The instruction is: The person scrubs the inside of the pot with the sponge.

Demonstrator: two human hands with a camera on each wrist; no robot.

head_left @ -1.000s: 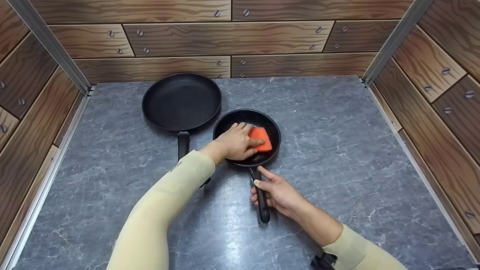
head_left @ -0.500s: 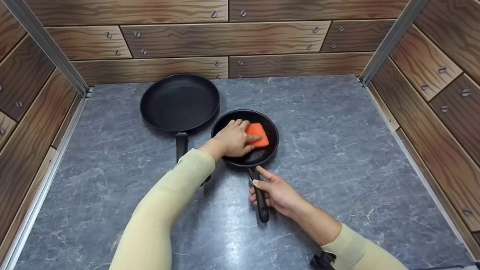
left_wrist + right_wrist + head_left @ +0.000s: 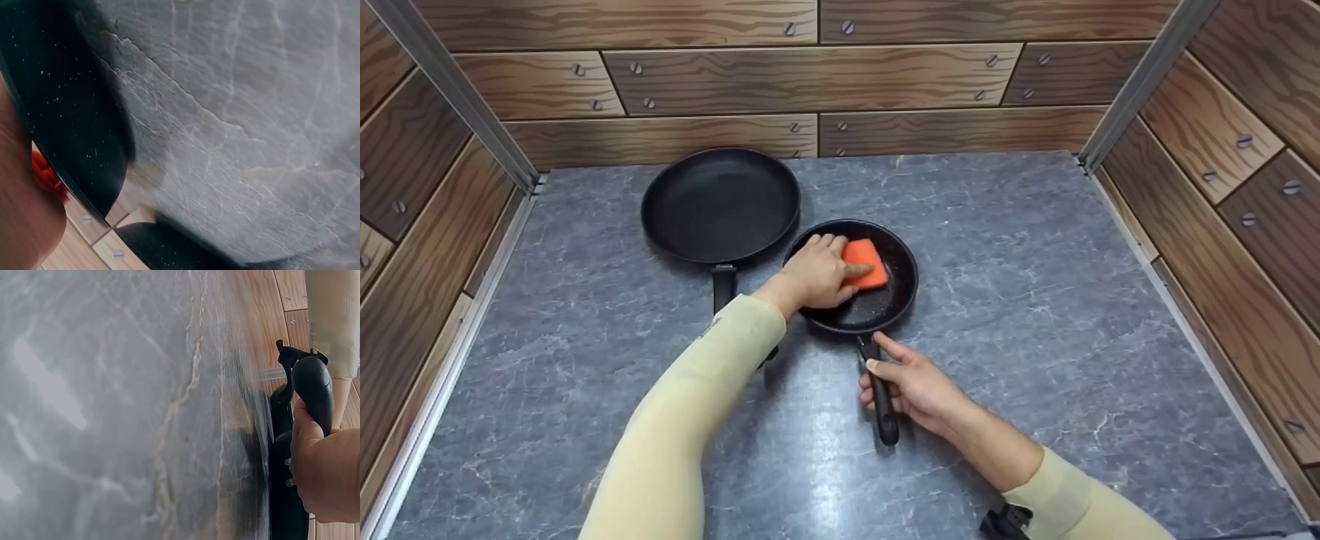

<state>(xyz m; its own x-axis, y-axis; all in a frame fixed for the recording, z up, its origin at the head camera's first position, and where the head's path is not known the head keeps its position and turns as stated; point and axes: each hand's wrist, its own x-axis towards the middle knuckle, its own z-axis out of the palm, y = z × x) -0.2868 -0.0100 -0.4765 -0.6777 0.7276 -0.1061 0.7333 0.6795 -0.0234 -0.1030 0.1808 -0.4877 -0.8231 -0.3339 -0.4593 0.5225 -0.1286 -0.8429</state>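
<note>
In the head view a small black frying pan (image 3: 894, 296) sits on the grey marbled tabletop. My left hand (image 3: 819, 271) reaches into it and holds an orange sponge (image 3: 864, 250) against the pan's inner surface, one finger laid across the top. The left wrist view shows the pan's speckled dark outer wall (image 3: 67, 107), with a bit of the sponge (image 3: 46, 171) beside my hand (image 3: 28, 219). My right hand (image 3: 921, 386) grips the pan's black handle (image 3: 888, 424) from the right; the handle's end (image 3: 313, 391) sticks out of the grip in the right wrist view.
A larger black frying pan (image 3: 720, 206) stands behind and to the left, its handle (image 3: 724, 289) partly covered by my left forearm. Wood-patterned panels (image 3: 810, 79) enclose the marbled tabletop (image 3: 1020, 262) at the back and both sides.
My left hand has slid the sponge up and to the left inside the small pan. The right hand stays on the handle and both pans keep their places.
</note>
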